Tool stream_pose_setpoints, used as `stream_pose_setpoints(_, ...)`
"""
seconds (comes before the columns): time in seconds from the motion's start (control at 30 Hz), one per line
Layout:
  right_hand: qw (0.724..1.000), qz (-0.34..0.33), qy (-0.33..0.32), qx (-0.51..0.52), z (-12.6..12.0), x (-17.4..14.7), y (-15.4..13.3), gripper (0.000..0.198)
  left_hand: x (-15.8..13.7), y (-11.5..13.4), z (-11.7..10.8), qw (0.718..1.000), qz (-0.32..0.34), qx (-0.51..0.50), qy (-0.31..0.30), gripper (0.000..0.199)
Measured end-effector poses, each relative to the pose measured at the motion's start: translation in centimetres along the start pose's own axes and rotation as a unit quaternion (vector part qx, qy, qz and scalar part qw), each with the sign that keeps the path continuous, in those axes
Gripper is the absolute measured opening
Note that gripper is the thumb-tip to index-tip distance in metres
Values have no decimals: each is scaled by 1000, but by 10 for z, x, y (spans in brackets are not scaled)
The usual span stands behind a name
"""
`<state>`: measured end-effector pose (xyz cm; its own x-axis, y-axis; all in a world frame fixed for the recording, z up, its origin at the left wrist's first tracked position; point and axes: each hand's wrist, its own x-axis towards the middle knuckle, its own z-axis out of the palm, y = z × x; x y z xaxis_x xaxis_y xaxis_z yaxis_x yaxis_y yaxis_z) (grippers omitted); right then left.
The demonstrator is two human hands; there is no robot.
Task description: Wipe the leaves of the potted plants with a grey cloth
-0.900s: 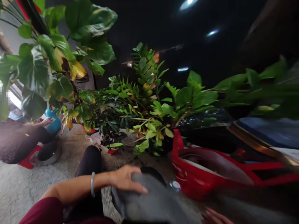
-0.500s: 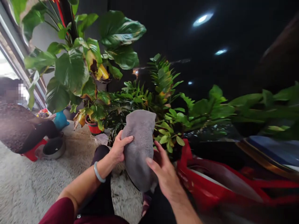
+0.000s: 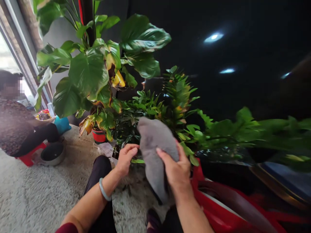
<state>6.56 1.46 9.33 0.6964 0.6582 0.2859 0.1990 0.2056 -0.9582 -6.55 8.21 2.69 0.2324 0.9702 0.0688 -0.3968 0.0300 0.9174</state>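
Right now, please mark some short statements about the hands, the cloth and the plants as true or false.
1. The right hand holds the grey cloth. True.
2. The left hand rests flat on the carpet. False: it is raised beside the cloth.
3. A pale bangle sits on the left wrist. True.
4. The small plant pot is blue. False: it is red.
5. A seated person is at the left edge. True.

A lived-in home corner: large-leaved green potted plants crowd a window, a shaggy beige carpet covers the floor, and a person sits nearby.
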Motion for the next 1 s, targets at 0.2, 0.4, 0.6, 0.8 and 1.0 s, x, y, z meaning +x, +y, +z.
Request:
stream_pose_setpoints(0.2,998,49,-16,45,34,39,4,78,67,-36,-58,955,24,-11,294,27)
stream_pose_setpoints(0.4,984,124,-130,-7,0,-17,19,68,117,-56,-102,940,-66,-128,310,53)
stream_pose_setpoints(0.6,999,5,-47,18,28,36,-30,72,134,-55,-112,965,-10,-180,192,46)
stream_pose_setpoints(0.8,975,117,-188,-18,69,2,25,67,133,-68,-115,965,-22,-146,218,34)
stream_pose_setpoints(1.0,976,93,-194,-19,20,-15,-4,64,140,-60,-127,931,26,-178,317,40)
